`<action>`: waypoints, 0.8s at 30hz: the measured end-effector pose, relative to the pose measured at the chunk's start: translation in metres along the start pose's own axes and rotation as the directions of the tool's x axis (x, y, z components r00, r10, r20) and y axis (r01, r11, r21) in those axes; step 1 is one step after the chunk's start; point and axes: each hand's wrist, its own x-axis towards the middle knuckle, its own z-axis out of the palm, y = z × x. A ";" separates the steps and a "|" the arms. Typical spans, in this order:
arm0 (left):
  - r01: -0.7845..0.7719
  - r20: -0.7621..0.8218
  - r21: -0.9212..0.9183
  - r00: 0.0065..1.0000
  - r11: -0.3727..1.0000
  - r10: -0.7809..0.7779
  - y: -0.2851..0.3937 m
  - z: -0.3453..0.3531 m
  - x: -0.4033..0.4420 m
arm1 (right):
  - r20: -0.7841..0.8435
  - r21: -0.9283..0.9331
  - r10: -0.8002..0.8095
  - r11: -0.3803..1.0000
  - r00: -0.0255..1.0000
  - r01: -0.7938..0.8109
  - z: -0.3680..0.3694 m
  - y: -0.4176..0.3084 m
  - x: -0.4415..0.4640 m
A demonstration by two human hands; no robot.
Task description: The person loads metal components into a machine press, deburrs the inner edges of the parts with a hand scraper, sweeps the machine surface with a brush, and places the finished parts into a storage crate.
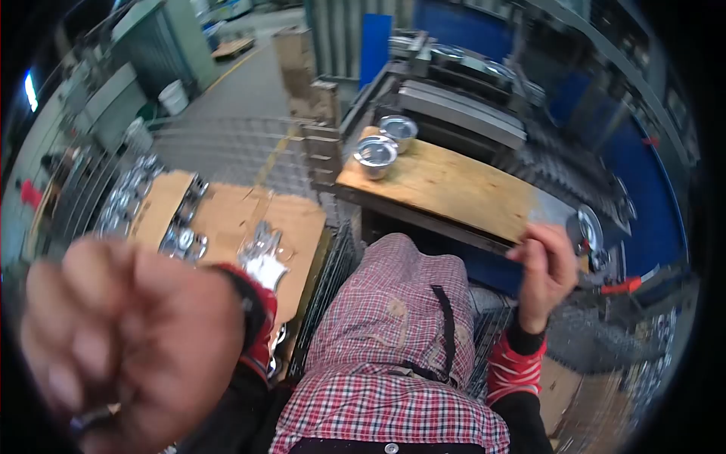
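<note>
My left hand (pixel 136 310) is raised close to the camera at the lower left, large and blurred. Its fingers are curled in; a small shiny bit shows at its lower edge, but I cannot make out what it is. My right hand (pixel 550 268) hovers by the right front end of a wooden board (pixel 454 181), fingers loosely bent and apart, with nothing seen in it. Two round shiny metal cups, a nearer one (pixel 375 157) and a farther one (pixel 398 132), stand side by side on the board's left end. Right of my right hand is a round metal part (pixel 590 229).
A machine with a grey metal bar (pixel 461 113) stands behind the board. At left, a wire-mesh crate (pixel 227 136) holds cardboard (pixel 295 219), shiny metal parts (pixel 184 240) and a crumpled clear-and-white item (pixel 265 265). An orange-red handle (pixel 622 286) sticks out at right.
</note>
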 end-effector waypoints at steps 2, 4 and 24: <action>-0.038 0.266 0.153 0.964 0.988 -0.004 -0.019 -0.023 -0.016 | -0.074 -0.031 -0.042 0.999 0.996 0.040 -0.015 0.004 -0.001; -0.042 0.299 0.265 0.953 0.963 -0.041 -0.027 -0.040 -0.024 | -0.128 -0.074 -0.087 0.994 0.988 0.078 -0.031 0.011 0.002; 0.241 0.350 0.578 0.789 0.779 -0.504 -0.051 -0.131 -0.004 | -0.060 -0.184 -0.402 0.904 0.914 0.385 -0.053 -0.053 0.066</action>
